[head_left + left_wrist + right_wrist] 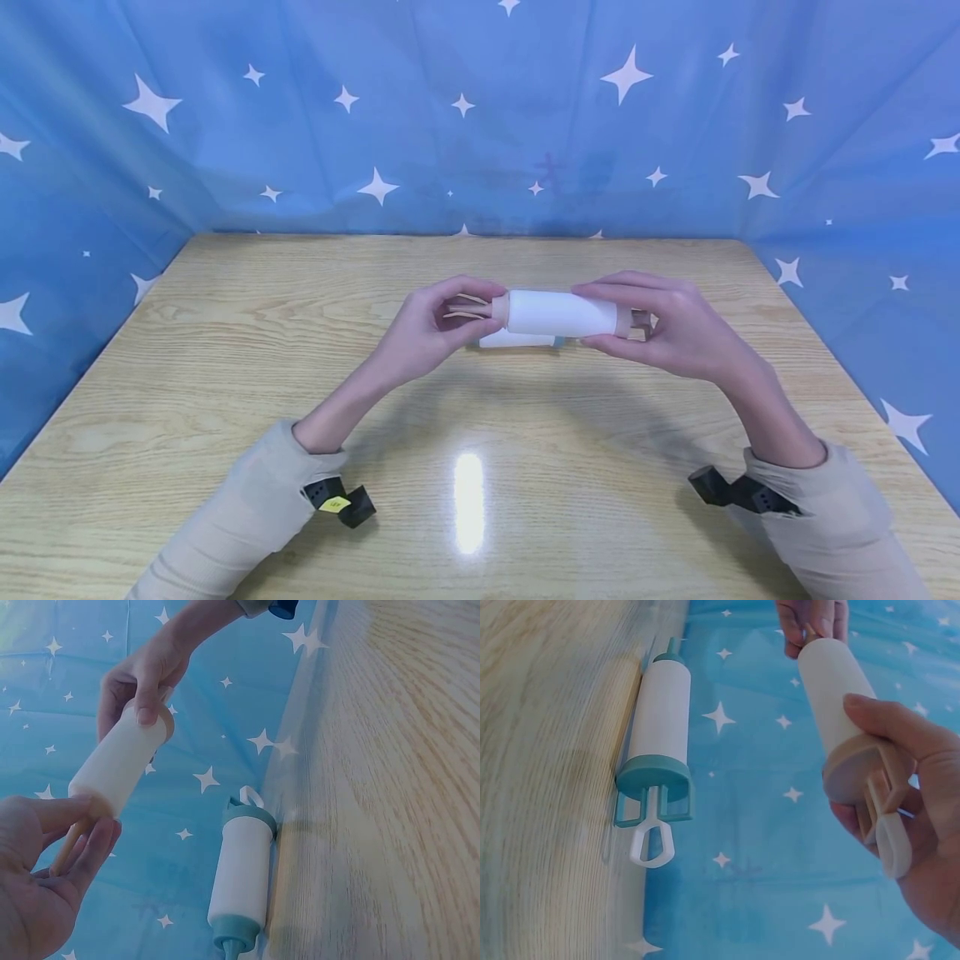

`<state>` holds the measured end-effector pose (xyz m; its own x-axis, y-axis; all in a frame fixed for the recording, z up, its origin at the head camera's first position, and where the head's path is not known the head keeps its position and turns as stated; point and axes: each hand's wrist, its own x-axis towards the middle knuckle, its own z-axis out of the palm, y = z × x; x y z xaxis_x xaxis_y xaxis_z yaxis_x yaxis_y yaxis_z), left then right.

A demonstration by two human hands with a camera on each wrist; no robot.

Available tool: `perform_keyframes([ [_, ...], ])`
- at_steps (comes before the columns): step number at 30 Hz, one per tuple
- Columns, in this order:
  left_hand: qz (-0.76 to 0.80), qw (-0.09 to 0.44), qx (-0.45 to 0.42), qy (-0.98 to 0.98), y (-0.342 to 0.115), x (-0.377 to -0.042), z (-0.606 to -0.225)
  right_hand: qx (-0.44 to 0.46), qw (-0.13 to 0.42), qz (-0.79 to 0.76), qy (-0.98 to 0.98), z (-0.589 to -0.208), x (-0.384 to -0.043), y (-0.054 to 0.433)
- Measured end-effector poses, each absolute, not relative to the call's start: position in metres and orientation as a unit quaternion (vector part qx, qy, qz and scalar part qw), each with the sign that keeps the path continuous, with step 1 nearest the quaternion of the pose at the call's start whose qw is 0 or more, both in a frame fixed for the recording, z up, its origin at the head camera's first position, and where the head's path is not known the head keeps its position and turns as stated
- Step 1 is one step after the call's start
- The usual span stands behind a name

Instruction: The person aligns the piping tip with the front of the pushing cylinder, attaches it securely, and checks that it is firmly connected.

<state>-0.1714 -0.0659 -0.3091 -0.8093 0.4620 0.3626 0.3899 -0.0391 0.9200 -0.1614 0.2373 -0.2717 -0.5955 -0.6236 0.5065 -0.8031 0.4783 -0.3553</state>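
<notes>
Above the table, a large beige-ended syringe with a white barrel lies level between both hands. My left hand pinches its nozzle end, thumb and fingertips at the beige cap. At the other end my right hand grips the barrel beside the beige flange. A white plunger ring sticks out near the right palm in the right wrist view. Behind, a second syringe with teal ends lies on the table; in the head view the held one partly hides it.
The wood-grain table runs back to a blue curtain with white stars, which also hangs at both sides. Small black devices sit on both sleeved wrists. A bright light reflection shows on the tabletop.
</notes>
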Motion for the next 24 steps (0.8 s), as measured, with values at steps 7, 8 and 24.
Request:
perform_keyframes([
  [7,0.657,0.021,0.32,0.683,-0.0662,-0.1718,-0.3094,0.421,0.153,0.292,-0.845,-0.2723,-0.162,0.237],
  [8,0.657,0.02,0.321,0.682,-0.0664,-0.1719,-0.3096,0.422,0.154,0.291,-0.845,-0.2724,-0.1622,0.2371],
  [24,0.659,0.013,0.313,0.683,-0.0668,-0.1704,-0.3086,0.425,0.165,0.282,-0.844,-0.274,-0.1635,0.2387],
])
